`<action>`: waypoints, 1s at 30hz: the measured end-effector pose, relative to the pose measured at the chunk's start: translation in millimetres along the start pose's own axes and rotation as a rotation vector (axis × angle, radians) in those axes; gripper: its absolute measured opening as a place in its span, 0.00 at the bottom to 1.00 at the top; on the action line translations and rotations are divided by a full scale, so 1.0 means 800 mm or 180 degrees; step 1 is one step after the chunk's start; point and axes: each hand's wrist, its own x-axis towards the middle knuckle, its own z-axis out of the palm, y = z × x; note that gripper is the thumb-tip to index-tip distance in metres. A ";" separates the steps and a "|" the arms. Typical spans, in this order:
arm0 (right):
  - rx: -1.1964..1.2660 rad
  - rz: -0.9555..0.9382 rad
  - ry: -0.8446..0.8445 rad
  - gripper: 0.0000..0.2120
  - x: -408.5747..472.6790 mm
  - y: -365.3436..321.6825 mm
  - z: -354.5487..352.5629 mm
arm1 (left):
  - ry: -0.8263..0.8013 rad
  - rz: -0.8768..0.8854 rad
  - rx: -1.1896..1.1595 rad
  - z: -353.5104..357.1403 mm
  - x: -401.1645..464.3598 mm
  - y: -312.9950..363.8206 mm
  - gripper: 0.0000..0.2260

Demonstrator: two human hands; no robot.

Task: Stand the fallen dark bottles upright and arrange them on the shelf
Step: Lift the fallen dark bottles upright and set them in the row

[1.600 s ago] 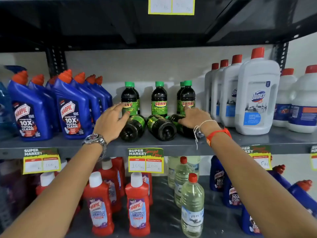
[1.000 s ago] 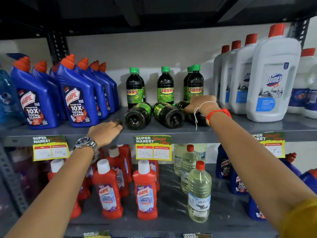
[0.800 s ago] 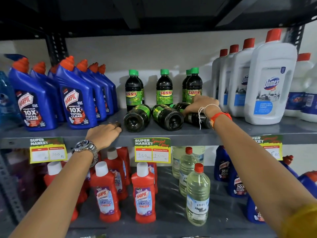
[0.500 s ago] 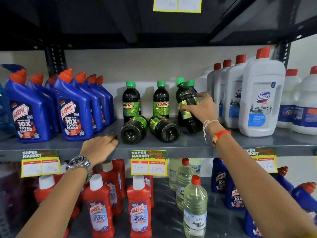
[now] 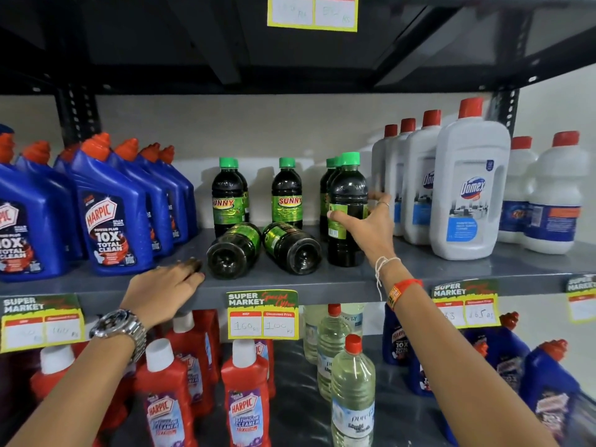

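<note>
Fingers of the right hand [image 5: 371, 227] are wrapped round a dark bottle [image 5: 347, 208], lifted from lying to upright at centre right. Two fallen bottles [image 5: 292, 246] remain at centre; the left hand [image 5: 161, 290] is laid flat, fingers together, on the shelf [image 5: 451, 269] edge.

Grey metal shelf [image 5: 451, 269] across the middle, price tags [image 5: 263, 314] clipped along its front edge. Dark underside of an upper shelf [image 5: 193, 43] overhead, one yellow-edged tag [image 5: 312, 11] hanging at its front edge. Black perforated uprights [image 5: 77, 114] at left and right rear. Plain off-white wall [image 5: 274, 130] behind, evenly lit, soft shadows. Lower shelf [image 5: 296, 398] beneath, grey and glossy.
</note>
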 end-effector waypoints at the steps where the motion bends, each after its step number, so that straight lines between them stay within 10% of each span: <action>1: -0.0045 -0.0022 -0.0028 0.40 -0.002 -0.001 0.000 | 0.0003 0.0000 0.0009 -0.001 -0.001 0.001 0.25; 6: -0.1289 -0.0236 0.0063 0.51 -0.015 -0.002 -0.003 | 0.0074 -0.0204 -0.0205 -0.007 -0.008 0.003 0.21; 14: 0.0576 0.0599 -0.1107 0.30 0.016 0.008 -0.022 | 0.0538 -0.0837 -0.1227 -0.004 -0.010 0.006 0.18; 22: -0.1096 -0.0322 -0.0373 0.46 -0.007 0.006 -0.010 | 0.0716 -0.0946 -0.1255 -0.002 -0.011 0.008 0.16; 30: -0.0216 0.0238 -0.0902 0.36 0.018 0.016 -0.026 | 0.0802 -0.0867 -0.1024 -0.001 -0.009 0.009 0.17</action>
